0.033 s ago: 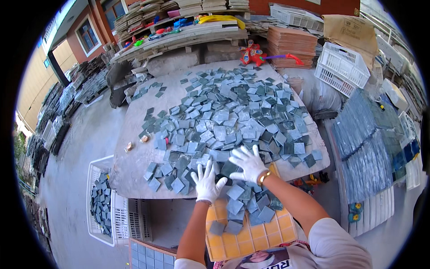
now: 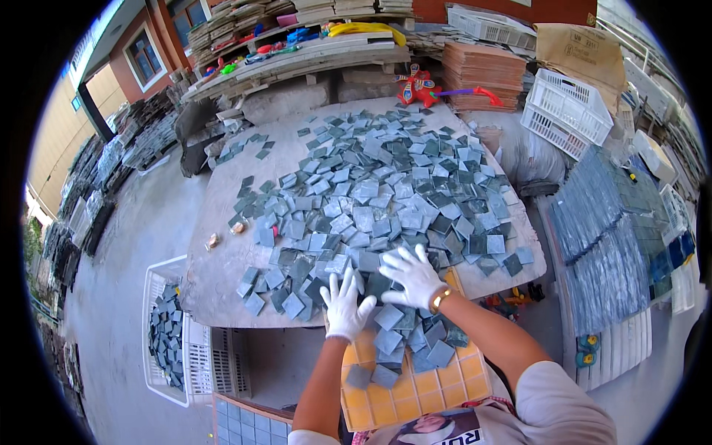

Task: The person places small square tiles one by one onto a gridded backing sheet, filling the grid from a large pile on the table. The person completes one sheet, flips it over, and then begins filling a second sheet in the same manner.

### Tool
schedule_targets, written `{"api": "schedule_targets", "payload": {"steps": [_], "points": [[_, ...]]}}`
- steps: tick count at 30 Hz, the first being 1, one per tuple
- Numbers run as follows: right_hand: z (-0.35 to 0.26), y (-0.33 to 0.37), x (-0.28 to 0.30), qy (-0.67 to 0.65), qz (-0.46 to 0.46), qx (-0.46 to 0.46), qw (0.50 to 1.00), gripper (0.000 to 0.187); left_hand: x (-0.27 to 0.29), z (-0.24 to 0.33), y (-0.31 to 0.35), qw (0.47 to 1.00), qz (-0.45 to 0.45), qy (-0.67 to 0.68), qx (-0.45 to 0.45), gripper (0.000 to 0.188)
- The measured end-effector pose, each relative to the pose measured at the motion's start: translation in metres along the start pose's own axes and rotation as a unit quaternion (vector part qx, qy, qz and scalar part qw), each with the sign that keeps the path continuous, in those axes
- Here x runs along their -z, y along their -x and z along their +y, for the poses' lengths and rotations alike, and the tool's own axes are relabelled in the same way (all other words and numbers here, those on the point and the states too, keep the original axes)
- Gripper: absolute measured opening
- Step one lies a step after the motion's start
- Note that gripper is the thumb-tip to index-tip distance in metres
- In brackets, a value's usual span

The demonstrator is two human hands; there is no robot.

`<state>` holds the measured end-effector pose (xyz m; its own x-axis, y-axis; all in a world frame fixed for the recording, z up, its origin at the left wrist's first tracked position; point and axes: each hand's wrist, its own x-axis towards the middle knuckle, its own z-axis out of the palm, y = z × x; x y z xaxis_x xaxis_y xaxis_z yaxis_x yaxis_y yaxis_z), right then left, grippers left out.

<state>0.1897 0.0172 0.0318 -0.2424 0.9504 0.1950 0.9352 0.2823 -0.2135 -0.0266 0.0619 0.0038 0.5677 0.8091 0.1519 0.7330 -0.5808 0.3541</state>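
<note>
Both my hands wear white gloves, with a gold-coloured bracelet or watch at the right wrist. My left hand (image 2: 345, 305) lies with fingers spread at the near edge of a heap of small square grey-green stone tiles (image 2: 371, 193). Beside it, my right hand (image 2: 417, 280) is also open, its fingers stretched over the tiles. Between the hands sit a few dark tiles (image 2: 378, 285). Below them, a yellow gridded tray (image 2: 415, 393) rests against the table edge. Several loose tiles (image 2: 404, 341) are piled on its upper part, overlapping at various angles.
The heap spreads over a pale tabletop (image 2: 215, 278). At lower left stands a white crate (image 2: 195, 363) with tiles, near a tray of set tiles (image 2: 248, 424). Stacked wrapped tiles (image 2: 604, 245) are at right. A red toy (image 2: 417, 87) lies at the table's far edge.
Both hands have shifted very slightly toward me, fingers still spread. The tiles look almost the same.
</note>
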Motion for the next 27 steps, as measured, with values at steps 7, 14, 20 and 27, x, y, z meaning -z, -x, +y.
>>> {"api": "schedule_targets", "payload": {"steps": [7,14,20,27], "points": [[-0.041,0.115,0.046,-0.130,-0.100,0.148,0.975,0.061,0.029,0.054,0.120,0.979,-0.052,0.128,-0.151,0.079],[0.010,0.076,0.028,-0.158,0.065,0.048,0.984,0.049,0.020,0.019,0.054,0.999,0.005,-0.015,-0.036,0.065],[0.057,-0.022,0.006,0.082,0.024,0.118,0.989,0.046,0.001,0.015,-0.030,0.994,0.035,-0.050,-0.085,0.059],[0.050,-0.089,0.011,0.135,-0.021,-0.144,0.980,0.065,-0.010,0.019,-0.097,0.992,-0.003,-0.126,0.026,0.058]]}}
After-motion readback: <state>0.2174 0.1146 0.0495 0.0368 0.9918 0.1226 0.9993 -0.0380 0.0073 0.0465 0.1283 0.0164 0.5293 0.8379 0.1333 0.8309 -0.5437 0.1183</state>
